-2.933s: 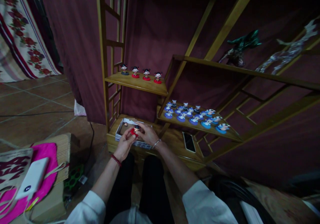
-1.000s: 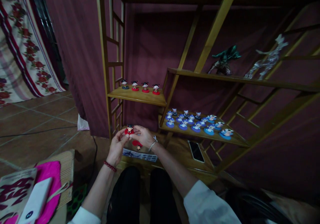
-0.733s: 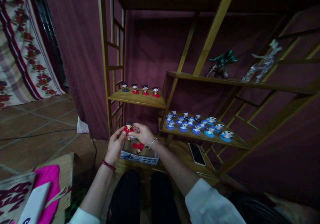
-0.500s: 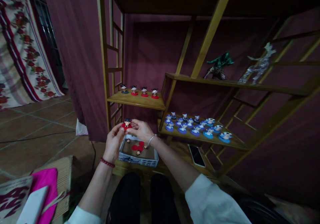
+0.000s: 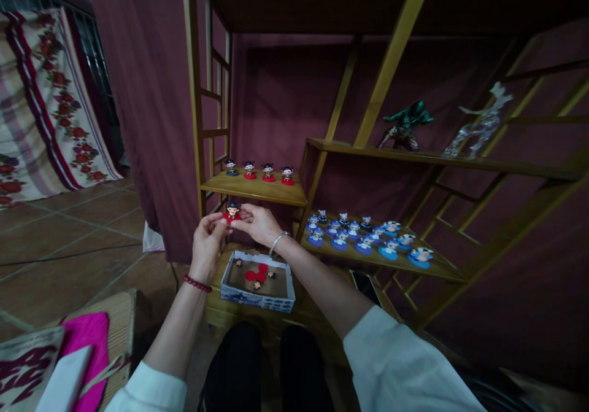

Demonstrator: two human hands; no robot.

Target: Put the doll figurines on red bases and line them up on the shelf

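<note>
Between both hands, just in front of the small upper shelf, is a black-haired figurine (image 5: 232, 210) on a red round base. My left hand (image 5: 208, 240) pinches it from the left, and my right hand (image 5: 260, 224) has its fingers on the base from the right. Below them stands a shallow open box (image 5: 257, 301) with patterned sides. Inside lie several red discs (image 5: 262, 268) and small figurine pieces (image 5: 257, 285). A row of similar figurines (image 5: 268, 172) stands on the small wooden shelf (image 5: 253, 187) ahead.
On the lower right shelf, several blue and purple figurines (image 5: 340, 239) stand in rows. Above them are a dark green statuette (image 5: 407, 126) and a silvery animal statuette (image 5: 481, 123). A phone (image 5: 365, 287) lies partly behind my right arm. A woven stool (image 5: 120, 323) is at lower left.
Both hands have moved slightly upward towards the small shelf with the figurine. The box shows more fully beneath them, while my right forearm now covers part of the phone.
</note>
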